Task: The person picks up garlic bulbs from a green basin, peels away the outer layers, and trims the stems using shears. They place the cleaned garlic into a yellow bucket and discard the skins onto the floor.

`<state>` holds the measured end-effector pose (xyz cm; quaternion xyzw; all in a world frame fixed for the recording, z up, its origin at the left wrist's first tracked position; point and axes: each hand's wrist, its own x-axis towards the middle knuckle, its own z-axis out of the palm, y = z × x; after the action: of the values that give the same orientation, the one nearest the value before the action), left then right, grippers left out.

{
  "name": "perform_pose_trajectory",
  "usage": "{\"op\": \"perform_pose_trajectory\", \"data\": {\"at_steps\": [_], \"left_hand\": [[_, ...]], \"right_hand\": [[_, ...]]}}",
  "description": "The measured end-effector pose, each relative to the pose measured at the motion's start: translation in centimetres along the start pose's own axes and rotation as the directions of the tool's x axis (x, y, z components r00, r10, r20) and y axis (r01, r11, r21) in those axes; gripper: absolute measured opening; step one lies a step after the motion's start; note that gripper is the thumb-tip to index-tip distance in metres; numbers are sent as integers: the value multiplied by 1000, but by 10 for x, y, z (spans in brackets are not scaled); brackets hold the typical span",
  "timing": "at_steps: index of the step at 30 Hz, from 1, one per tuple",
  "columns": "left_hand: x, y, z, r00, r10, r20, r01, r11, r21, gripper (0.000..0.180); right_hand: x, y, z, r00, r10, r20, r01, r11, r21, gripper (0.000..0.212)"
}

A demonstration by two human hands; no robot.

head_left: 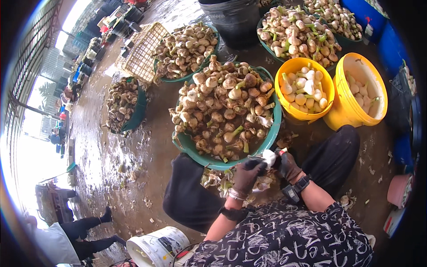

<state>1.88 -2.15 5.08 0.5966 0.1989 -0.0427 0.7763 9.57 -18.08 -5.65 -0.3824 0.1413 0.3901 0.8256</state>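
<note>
Both my hands wear dark brown gloves and meet just over the near rim of a large green tub [207, 163]. My left hand [249, 174] is closed round a white, peeled garlic bulb [268, 156]. Close beside it, my right hand [289, 168] is closed on a small tool with a red part [281, 152]; its blade or tip is hidden. Unpeeled garlic bulbs [222, 95] with brown skins and green stem stubs heap up in the tub, the nearer ones lying in murky water. Garlic peelings [215, 180] lie below my hands.
Right of the tub, a yellow bucket [279, 91] and a tilted yellow bucket [378, 95] hold cleaned bulbs. More garlic fills tubs behind and a green tub [138, 107] at left. A white bucket [171, 240] stands near my left side. A person [66, 240] is at lower left on wet floor.
</note>
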Motion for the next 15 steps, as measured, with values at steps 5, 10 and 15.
{"op": "perform_pose_trajectory", "data": {"at_steps": [5,10,15], "left_hand": [[13,-13,-41,968,-70,242,-111,743,660,31],[47,-23,-69,961,-168,-220,240,902,359,29],[50,-16,-35,931,-359,-61,343,920,-188,33]], "right_hand": [[-10,-26,32,875,-346,339,468,787,-403,30],[-27,-57,65,804,-364,470,578,293,-762,35],[-23,-47,60,840,-348,416,531,374,-760,35]]}}
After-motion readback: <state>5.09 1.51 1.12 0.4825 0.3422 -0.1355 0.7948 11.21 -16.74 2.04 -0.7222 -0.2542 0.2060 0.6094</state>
